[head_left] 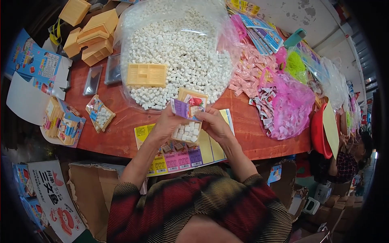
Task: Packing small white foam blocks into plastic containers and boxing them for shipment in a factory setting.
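Both hands are closed around a small cream plastic tray [180, 137] with white cubes in its near compartment. My left hand [163, 126] grips its left side, fingers partly hidden behind it. My right hand [214, 124] holds the right side, thumb on a printed purple card [180, 108] that is bent across the tray's middle. A strawberry picture shows above the card. Just beyond lies a big clear plastic bag [178, 36] full of white cubes, with an empty cream tray [146, 75] on top. Printed sheets [206, 150] lie under my hands.
Left on the red table [121, 131] are a filled tray pack [100, 113], an open display box [60, 126] of packs and stacked cream trays [95, 34]. Pink sachets [253, 67], a pink bag [285, 107] and a red basin [321, 131] are at right. Cardboard boxes [91, 198] stand below the edge.
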The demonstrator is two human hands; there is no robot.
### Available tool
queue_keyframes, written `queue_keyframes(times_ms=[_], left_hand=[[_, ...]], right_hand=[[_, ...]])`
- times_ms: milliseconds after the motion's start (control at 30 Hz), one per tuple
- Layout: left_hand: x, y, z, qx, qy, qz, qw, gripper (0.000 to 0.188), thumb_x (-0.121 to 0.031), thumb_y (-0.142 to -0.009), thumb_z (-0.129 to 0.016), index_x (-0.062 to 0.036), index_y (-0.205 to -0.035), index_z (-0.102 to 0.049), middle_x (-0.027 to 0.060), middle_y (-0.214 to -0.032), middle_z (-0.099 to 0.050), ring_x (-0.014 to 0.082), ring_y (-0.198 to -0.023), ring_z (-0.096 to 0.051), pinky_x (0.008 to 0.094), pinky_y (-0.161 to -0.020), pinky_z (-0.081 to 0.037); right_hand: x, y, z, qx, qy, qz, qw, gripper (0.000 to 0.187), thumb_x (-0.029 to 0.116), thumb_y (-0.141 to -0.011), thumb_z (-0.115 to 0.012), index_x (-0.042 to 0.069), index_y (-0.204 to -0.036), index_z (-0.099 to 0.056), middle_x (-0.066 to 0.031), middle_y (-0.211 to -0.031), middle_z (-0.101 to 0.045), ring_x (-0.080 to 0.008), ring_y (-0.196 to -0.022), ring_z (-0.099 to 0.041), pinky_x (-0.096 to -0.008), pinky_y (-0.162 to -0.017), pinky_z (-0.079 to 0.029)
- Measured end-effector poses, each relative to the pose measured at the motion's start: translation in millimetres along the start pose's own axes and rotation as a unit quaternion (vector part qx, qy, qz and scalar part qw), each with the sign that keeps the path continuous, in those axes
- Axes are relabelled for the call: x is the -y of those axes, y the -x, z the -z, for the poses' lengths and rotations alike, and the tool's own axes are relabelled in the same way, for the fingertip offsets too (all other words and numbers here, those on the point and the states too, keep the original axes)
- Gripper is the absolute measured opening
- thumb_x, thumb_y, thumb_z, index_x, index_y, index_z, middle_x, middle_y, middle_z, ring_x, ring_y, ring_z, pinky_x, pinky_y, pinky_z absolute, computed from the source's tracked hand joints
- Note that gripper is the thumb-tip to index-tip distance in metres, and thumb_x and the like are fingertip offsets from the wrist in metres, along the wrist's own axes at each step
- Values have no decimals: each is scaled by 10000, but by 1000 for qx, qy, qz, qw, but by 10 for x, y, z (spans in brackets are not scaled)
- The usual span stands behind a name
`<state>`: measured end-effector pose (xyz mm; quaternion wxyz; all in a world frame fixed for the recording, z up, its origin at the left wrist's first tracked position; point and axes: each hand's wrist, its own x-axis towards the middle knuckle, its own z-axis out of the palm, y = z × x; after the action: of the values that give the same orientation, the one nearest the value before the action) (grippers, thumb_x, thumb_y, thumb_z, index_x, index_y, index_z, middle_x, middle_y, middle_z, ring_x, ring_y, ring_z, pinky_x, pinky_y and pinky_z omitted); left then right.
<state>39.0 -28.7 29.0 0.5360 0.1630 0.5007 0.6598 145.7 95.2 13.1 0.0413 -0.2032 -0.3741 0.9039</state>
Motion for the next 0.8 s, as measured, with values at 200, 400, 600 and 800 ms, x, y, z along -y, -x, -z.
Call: queue_keyframes(times_ms=[200, 400, 600, 800], left_hand=[[126, -87, -27, -381, -442, -388, 714, 349, 20, -692, -522, 0, -1018, -400, 143, -996, -457, 225, -902, -484, 264, -670, -442], [16, -3, -307, -314, -619, -413, 590, 253, -155, -683, -583, -27, -894, -527, 172, -1011, -430, 342, -1026, -357, 436, -845, -281], [130, -127, -169, -280, -553, -381, 686, 237, -150, -673, -596, -30, -870, -541, 141, -901, -499, 324, -960, -419, 391, -811, -329], [79, -100, -77, -144, -317, -165, 923, 171, -98, -738, -527, 8, -871, -551, 80, -790, -560, 137, -722, -527, 235, -656, -416]], right_hand=[[96, -40, 75, -99, 4, 73, 992, 201, 72, -755, -497, -39, -921, -517, -100, -878, -574, -143, -730, -570, -275, -670, -472], [148, 34, -61, -122, 53, 109, 985, 206, 76, -749, -497, -18, -931, -523, -78, -857, -578, -134, -727, -567, -268, -640, -470], [134, 153, -143, -150, 126, 153, 969, 195, 106, -741, -536, -22, -888, -551, -49, -800, -584, -86, -675, -546, -226, -609, -452], [141, 279, -73, -109, 190, 162, 962, 215, 145, -743, -554, -4, -897, -569, -28, -788, -584, -71, -688, -529, -214, -625, -420]])
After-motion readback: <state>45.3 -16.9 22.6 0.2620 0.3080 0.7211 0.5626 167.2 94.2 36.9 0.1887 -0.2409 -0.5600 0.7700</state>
